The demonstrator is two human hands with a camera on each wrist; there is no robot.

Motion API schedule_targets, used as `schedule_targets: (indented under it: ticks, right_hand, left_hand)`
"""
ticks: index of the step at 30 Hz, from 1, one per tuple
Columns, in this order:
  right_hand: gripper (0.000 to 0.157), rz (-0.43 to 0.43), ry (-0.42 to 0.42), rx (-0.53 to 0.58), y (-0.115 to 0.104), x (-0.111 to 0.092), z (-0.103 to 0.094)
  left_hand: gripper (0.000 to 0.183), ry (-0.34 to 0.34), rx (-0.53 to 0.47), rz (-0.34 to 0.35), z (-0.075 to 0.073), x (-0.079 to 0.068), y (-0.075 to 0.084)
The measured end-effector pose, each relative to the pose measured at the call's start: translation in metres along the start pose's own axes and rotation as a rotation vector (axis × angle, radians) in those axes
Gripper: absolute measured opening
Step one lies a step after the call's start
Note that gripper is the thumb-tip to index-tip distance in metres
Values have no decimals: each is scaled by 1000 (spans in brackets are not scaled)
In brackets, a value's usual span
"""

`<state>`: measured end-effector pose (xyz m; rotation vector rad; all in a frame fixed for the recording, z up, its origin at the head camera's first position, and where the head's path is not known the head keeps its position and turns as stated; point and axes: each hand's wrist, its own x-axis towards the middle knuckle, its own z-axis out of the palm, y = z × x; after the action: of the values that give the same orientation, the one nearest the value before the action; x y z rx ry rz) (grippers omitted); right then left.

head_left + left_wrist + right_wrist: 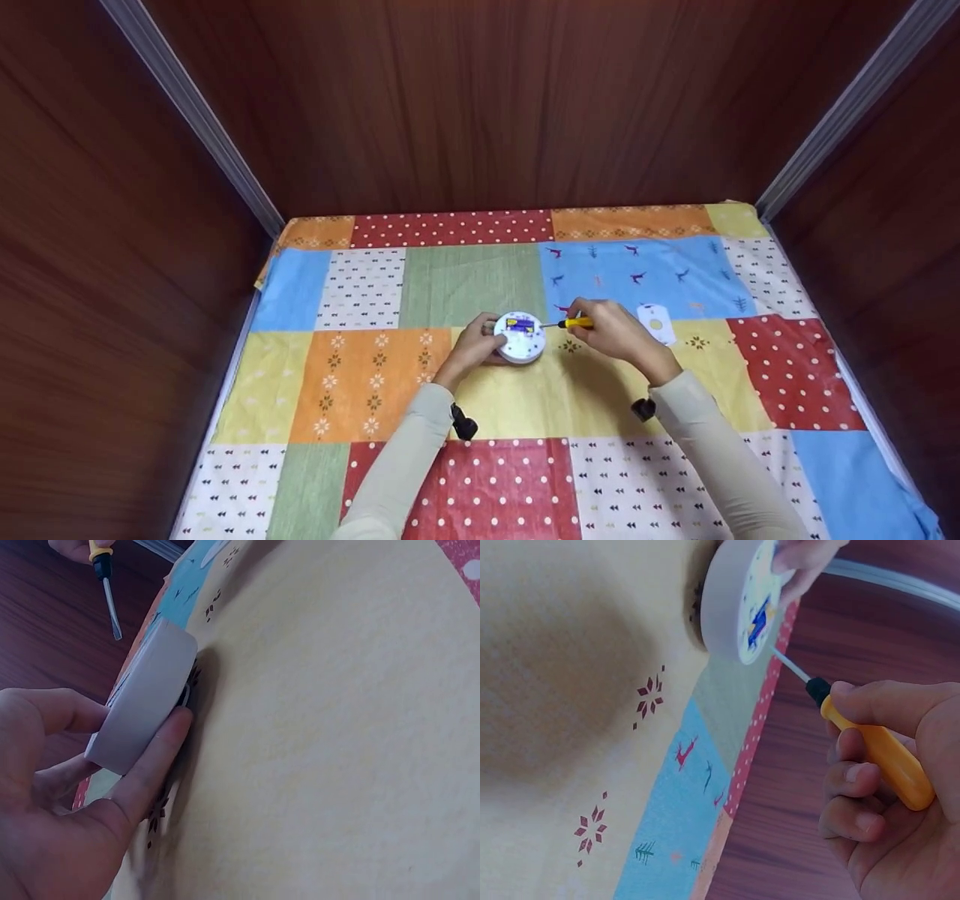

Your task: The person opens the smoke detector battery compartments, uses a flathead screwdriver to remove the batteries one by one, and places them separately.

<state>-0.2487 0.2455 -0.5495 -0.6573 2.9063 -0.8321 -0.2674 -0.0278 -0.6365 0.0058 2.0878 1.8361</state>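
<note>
A white round device [523, 349] with dark spots and a blue-and-yellow part set in its face is tilted up off the cloth. My left hand [474, 346] holds it by its left side, thumb over the face; in the left wrist view, fingers support its white rim [146, 701]. My right hand [615, 330] grips a screwdriver [900, 765] by its yellow handle, the fingers curled round it. The screwdriver's metal shaft [111, 606] points at the device's right edge. A small gap shows between tip and device in the left wrist view.
A white flat plate [646, 313] with a round hole lies just beyond my right hand. Under everything is a patchwork-patterned cloth [517, 405]. Brown wood-grain panels [480, 105] wall in the table at the back and both sides.
</note>
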Motion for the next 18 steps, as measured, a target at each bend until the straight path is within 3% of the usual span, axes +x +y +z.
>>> schedule_targets:
  ticks: [8, 14, 18]
  right_hand:
    - [12, -53, 4, -26, -5, 6, -1]
    - [9, -137, 38, -77, -7, 8, 2]
    - [9, -128, 37, -84, -7, 8, 5]
  left_hand:
    - [39, -12, -95, 21, 4, 1, 0]
    - [33, -9, -83, 30, 4, 0, -3]
    - [29, -13, -75, 24, 4, 0, -4]
